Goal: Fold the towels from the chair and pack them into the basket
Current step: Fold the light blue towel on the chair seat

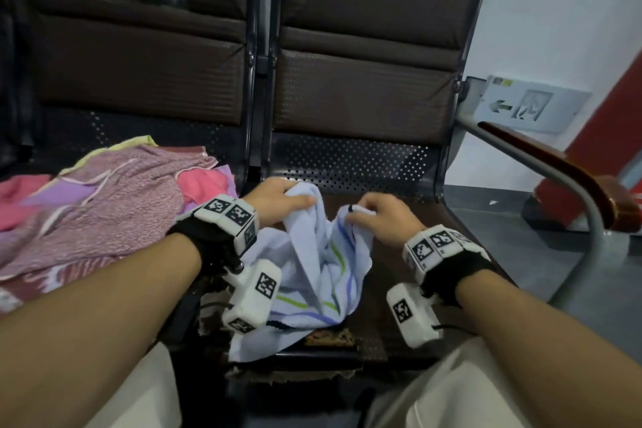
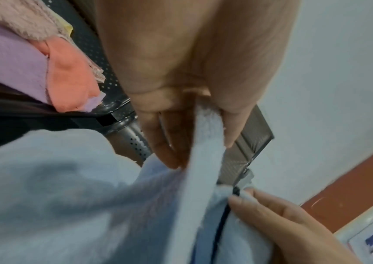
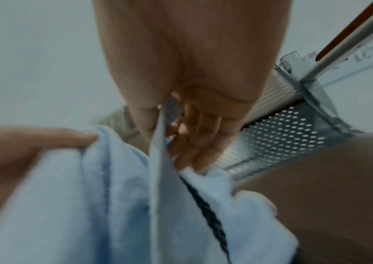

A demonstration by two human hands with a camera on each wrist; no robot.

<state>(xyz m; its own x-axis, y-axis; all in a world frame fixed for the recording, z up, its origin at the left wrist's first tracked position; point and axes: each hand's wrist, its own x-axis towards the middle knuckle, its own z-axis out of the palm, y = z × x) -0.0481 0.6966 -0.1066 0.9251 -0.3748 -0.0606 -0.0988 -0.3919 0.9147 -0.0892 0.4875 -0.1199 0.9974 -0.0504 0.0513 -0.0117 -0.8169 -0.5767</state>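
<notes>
Since the blue towel (image 1: 314,267) hung limp over the seat's front edge, left hand (image 1: 274,200) and right hand (image 1: 380,217) each pinched its top hem; corners looked best.

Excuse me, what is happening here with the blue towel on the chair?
A person is handling a light blue towel over the right seat of a row of chairs. The left hand and the right hand each pinch its upper edge, and the cloth hangs crumpled between them, not yet folded. A pile of other towels waits on the left seat. No basket is in view.
</notes>
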